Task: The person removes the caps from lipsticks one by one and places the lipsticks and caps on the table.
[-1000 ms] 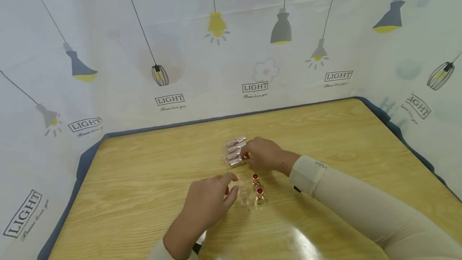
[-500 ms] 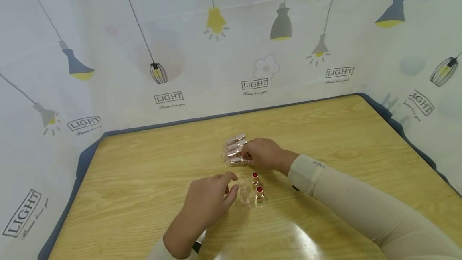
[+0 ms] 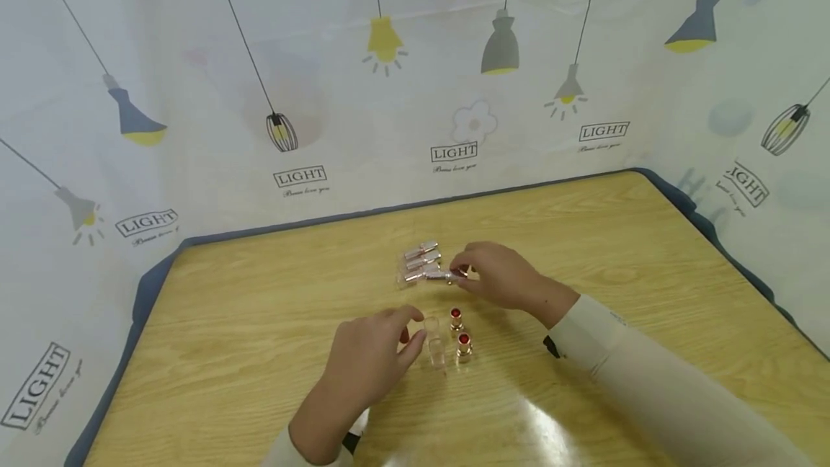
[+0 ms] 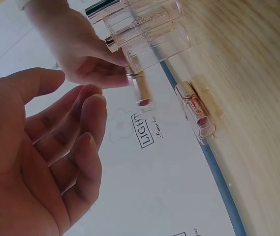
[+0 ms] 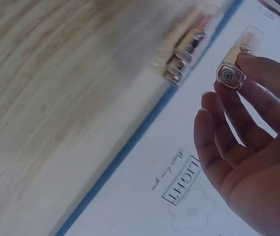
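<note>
- Clear plastic and gold-toned casing make up the slim lipstick tube [image 5: 233,57] pinched between thumb and fingers of the person's right hand [image 3: 502,276], just right of the row's near end.
- Light and stiff by the look of it, the tube probably slides easily under dry fingertips; its glossy sides call for a gentle, firm pinch around the gold base, since the clear cover could crack or slip off if squeezed or dropped.
- Three matching gold-and-clear lipstick tubes [image 3: 423,261] lie side by side on the pale yellow wood-grain table [image 3: 259,308], left of the right hand.
- Relaxed and holding nothing, the left hand [image 3: 369,348] curves its fingers on the near left, just beside two clear boxy plastic covers [image 3: 437,353]; whether a fingertip touches them cannot be told.
- Two short gold tubes with red tops [image 3: 463,346] stand upright to the right of the covers.
- Half a second earlier, four tubes fill the row; now the nearest is out of line and the right hand sits farther right with it, while the left hand keeps its place.
</note>
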The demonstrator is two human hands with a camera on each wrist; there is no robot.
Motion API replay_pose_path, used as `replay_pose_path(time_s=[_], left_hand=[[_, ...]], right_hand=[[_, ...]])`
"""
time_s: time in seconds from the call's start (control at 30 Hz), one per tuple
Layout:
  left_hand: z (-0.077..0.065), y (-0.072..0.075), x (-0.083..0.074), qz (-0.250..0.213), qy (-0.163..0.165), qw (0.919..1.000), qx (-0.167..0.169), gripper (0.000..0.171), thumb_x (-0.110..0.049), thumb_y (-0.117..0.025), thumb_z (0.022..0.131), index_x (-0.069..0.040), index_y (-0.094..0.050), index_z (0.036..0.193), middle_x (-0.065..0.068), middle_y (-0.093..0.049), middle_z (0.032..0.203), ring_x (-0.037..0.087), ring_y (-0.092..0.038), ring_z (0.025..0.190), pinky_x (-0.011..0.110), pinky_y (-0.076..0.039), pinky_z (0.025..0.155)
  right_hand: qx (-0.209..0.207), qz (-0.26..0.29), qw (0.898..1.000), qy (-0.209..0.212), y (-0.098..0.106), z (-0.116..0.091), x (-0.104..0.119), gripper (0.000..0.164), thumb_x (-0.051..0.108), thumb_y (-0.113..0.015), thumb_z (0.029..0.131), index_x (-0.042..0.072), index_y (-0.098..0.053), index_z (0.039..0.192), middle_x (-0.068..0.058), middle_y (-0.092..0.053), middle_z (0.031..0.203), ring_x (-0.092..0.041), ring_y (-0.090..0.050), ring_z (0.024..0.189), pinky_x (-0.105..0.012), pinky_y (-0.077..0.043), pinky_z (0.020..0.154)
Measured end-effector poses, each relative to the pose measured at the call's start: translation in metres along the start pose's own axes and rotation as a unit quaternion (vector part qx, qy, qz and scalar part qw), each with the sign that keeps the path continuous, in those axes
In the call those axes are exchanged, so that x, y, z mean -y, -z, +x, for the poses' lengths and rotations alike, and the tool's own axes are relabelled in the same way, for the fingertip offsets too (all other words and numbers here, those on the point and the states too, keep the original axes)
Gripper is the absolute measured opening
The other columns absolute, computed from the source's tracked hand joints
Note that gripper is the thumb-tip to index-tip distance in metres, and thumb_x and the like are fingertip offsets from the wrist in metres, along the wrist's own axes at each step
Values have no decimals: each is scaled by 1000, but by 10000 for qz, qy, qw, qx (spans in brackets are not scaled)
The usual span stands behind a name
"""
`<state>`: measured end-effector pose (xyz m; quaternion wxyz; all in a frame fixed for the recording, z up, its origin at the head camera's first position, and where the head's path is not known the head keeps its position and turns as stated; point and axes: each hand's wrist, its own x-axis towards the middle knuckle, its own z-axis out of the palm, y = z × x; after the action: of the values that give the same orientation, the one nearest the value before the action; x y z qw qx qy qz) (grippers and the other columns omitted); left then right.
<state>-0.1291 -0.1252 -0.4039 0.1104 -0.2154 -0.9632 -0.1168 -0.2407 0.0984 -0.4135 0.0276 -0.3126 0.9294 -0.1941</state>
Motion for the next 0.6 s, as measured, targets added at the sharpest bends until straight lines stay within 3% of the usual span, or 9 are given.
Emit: replay_pose_path(time_s=[0.23,0.37,0.47,0.6], left_hand=[[1,2,0,69,121,9988,-478,27,-42,-69,93,-21,-71,110,-9,-69,82,-2,-37,43,13,-26,39],[2,4,2,-22,115,9943,-1060,37,-42,-72,91,-21,-66,122,-5,-67,96,0,-51,51,12,-29,42],[2,6,3,-177,13,9901,-1389,46,-42,-75,89,-21,-64,128,-3,-65,103,1,-59,61,12,-32,45],[2,4,3,-300,-310,9861,-1605,45,-40,-78,86,-21,-65,125,-3,-67,102,0,-60,61,10,-34,46]], right_hand=[[-702,342,9966,270,15,-25,12,15,17,-74,91,16,-75,106,6,-67,95,-13,-63,89,-32,-53,78],[-1119,465,9912,539,17,-41,23,17,16,-76,89,16,-75,106,8,-67,95,-9,-61,88,-31,-53,76],[-1327,642,9862,756,17,-52,32,19,16,-77,88,16,-75,107,8,-68,96,-8,-61,89,-30,-53,75],[-1494,769,9802,1045,13,-60,40,20,16,-78,88,17,-75,107,8,-69,99,-7,-61,92,-28,-54,77]])
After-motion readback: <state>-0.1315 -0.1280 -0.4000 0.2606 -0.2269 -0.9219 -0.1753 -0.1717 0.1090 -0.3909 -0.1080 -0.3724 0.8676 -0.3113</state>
